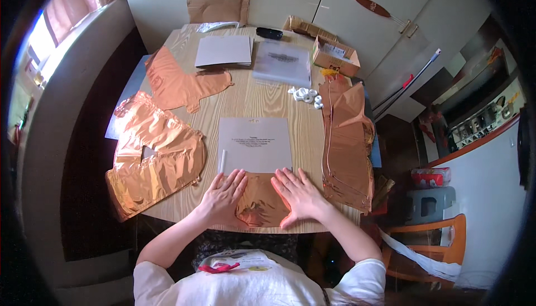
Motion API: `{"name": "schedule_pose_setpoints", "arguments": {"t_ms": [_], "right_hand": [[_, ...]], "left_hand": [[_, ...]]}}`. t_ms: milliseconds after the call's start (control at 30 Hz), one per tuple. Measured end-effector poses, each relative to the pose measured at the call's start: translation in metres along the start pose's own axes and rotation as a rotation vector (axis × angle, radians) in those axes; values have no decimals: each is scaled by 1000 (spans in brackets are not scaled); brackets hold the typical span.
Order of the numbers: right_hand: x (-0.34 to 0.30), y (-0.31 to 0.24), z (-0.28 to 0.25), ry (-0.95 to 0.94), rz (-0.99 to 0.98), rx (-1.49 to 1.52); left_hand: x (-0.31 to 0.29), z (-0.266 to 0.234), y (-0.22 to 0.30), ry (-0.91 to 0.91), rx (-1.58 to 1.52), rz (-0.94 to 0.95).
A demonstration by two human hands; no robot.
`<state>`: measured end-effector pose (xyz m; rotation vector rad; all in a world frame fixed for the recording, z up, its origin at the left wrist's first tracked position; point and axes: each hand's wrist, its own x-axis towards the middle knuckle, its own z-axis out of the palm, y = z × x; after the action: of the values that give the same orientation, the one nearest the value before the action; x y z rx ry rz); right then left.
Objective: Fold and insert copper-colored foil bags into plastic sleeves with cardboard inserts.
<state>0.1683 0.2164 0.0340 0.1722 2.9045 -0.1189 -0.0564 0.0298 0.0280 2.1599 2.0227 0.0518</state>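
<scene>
Both palms press flat on a folded copper-coloured foil piece (pixel 260 194) at the table's near edge. My left hand (pixel 223 198) covers its left side, fingers stretched out. On its right side my right hand (pixel 298 198) lies open, thumb turned inward. Just beyond my fingertips is a pale card (pixel 254 144) with small dark print, meeting the foil's far edge. A thin white straw-like stick (pixel 224 161) rests on the card's lower left. Flat foil balloons lie to both sides: a shiny copper one (pixel 162 163) at left, a matte one (pixel 176 80) behind it, another (pixel 347 144) at right.
Small white ribbon rolls (pixel 304 95) sit right of centre. Farther back are a stack of pale cards (pixel 223 50), clear plastic bags (pixel 282 63), an open cardboard box (pixel 335 56) and a black object (pixel 269 33). An orange wooden chair (pixel 427 247) stands at right.
</scene>
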Motion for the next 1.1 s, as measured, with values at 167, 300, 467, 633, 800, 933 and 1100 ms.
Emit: {"name": "schedule_pose_setpoints", "arguments": {"t_ms": [167,300,467,633,800,933,1100], "right_hand": [[-1,5,-4,-84,4,7],[-1,7,-6,-108,-4,3],[0,5,-6,-105,-15,25],[-6,-8,1,-52,-12,99],[-5,-34,7,16,8,117],[1,-64,7,51,35,97],[13,-62,1,90,30,130]], "left_hand": [[0,0,-4,-38,40,22],[2,-5,-8,-86,53,44],[-4,-13,-10,-124,32,64],[-42,-21,8,35,-66,-23],[-116,10,70,90,-770,-444],[-113,91,103,292,-1920,-431],[-96,103,98,307,-2404,-653]]}}
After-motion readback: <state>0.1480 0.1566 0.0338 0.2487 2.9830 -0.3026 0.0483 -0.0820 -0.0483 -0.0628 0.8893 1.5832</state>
